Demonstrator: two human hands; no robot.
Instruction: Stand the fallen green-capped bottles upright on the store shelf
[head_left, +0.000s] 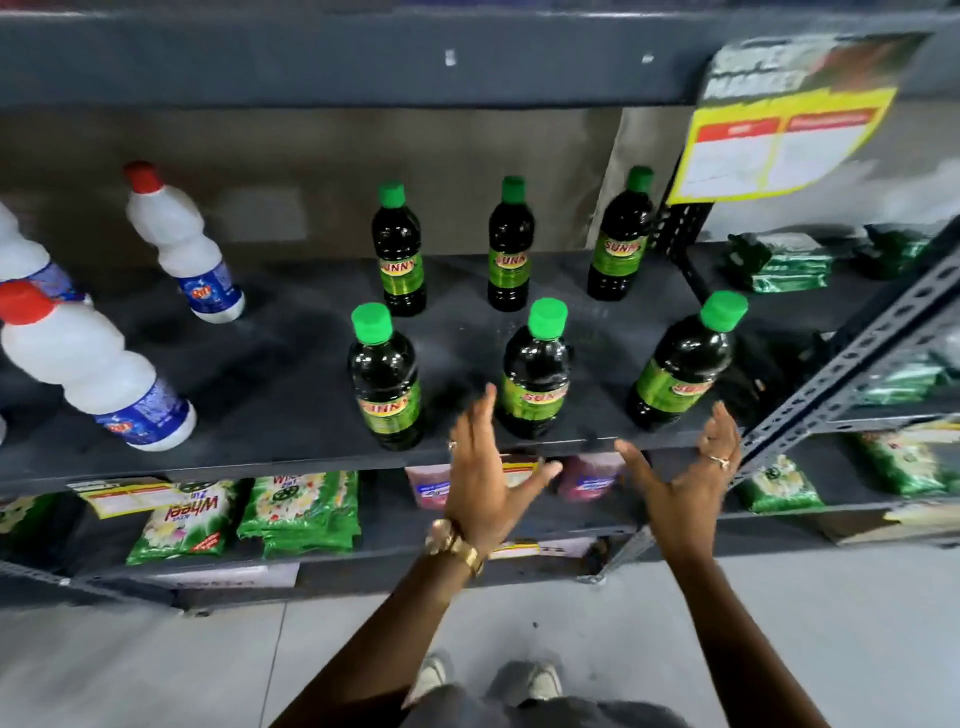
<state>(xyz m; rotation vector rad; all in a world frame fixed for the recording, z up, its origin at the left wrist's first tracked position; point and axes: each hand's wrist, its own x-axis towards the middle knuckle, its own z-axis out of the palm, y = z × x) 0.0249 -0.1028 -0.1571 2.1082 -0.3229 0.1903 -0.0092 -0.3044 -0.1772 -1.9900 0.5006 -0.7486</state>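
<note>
Several dark green-capped bottles with green labels stand upright on the dark shelf (291, 374), in a back row and a front row. The front row holds a left bottle (387, 376), a middle bottle (535, 374) and a right bottle (680, 364). The back row bottles (509, 249) stand behind them. My left hand (483, 478) is open, fingers spread, just in front of the shelf edge below the middle front bottle. My right hand (685, 483) is open too, below the right front bottle. Neither hand touches a bottle.
White bottles with red caps (93, 374) stand at the left of the same shelf. Green detergent packs (296, 514) lie on the lower shelf. A yellow price sign (779, 135) hangs at upper right. A perforated metal upright (852, 353) slants at the right.
</note>
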